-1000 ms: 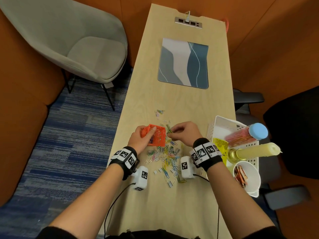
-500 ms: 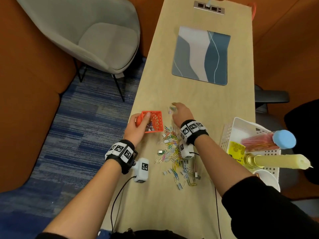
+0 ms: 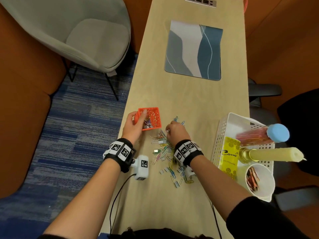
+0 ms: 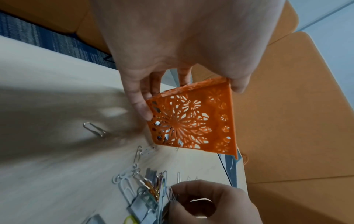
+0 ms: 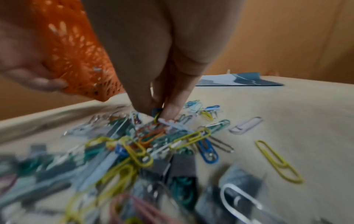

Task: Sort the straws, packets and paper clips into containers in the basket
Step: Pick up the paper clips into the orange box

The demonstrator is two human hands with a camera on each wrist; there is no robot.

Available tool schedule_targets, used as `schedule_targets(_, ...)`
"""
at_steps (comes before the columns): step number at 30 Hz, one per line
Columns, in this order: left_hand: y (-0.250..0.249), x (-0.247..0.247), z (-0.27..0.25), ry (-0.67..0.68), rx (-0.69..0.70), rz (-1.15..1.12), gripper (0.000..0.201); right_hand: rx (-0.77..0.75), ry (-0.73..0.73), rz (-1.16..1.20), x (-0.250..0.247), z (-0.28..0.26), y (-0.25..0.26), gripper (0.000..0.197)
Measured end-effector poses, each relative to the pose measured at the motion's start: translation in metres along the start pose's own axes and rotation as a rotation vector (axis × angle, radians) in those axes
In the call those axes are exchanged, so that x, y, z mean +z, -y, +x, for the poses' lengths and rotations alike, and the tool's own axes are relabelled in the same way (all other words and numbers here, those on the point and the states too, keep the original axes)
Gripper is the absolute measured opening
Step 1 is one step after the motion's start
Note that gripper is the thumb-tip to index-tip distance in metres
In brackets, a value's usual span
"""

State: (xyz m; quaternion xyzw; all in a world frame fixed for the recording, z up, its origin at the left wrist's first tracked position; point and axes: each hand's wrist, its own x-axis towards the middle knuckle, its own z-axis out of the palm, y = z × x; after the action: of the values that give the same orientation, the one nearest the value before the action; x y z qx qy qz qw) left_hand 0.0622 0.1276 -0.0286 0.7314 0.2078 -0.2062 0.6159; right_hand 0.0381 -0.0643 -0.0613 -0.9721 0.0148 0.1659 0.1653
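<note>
The left hand (image 3: 133, 125) is gripping a little orange lattice container (image 3: 149, 118) near the desk's (image 3: 189, 97) left edge, thumb hooked over the rim and fingers curled round the outside wall, tipping it a bit off the surface. A few clips are already sitting inside it.

The right hand (image 3: 176, 132) is hovering just right of that container, fingers bunched down and pinching a couple of paper clips out of the pile of paper clips (image 3: 165, 152). From the right wrist view you can see fingertips (image 5: 168, 112) closing on a blue and yellow one. The pile is sprawling across the desk's near middle, between both wrists, with some small binder clips mixed in.

The white basket (image 3: 222, 135) is sitting at the right edge, holding a straw tube (image 3: 262, 135), a yellow packet (image 3: 229, 157), a candle (image 3: 272, 153) and a white cup (image 3: 262, 183) with what look like brownish packets inside.
</note>
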Motion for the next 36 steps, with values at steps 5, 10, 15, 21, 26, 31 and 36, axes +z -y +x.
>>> schedule_targets(5,0.005,0.005,-0.013,0.043,-0.002,0.045,0.054,0.360,-0.001,0.598,-0.034,-0.014,-0.015,0.014)
schedule_targets(10,0.011,0.012,-0.026,0.048,0.026,0.092,0.057,0.200,-0.066,1.001,-0.087,-0.032,0.009,0.013)
schedule_targets(15,0.014,0.012,-0.037,0.061,0.012,0.046,0.058,-0.096,-0.007,0.682,-0.101,-0.033,0.030,0.010)
schedule_targets(21,0.017,-0.024,-0.045,-0.056,0.016,0.020,0.059,0.028,0.059,0.144,-0.044,-0.024,0.018,0.048)
schedule_targets(26,0.033,-0.050,-0.048,-0.141,-0.027,-0.040,0.061,-0.139,0.099,-0.237,0.016,-0.034,0.028,0.041)
schedule_targets(31,0.041,-0.058,-0.056,-0.158,-0.040,-0.022,0.042,-0.144,0.008,-0.157,0.017,-0.034,0.024,0.022)
schedule_targets(36,0.043,-0.047,-0.060,-0.120,-0.043,0.020,0.046,0.067,-0.004,0.148,-0.005,-0.030,0.010,0.010)
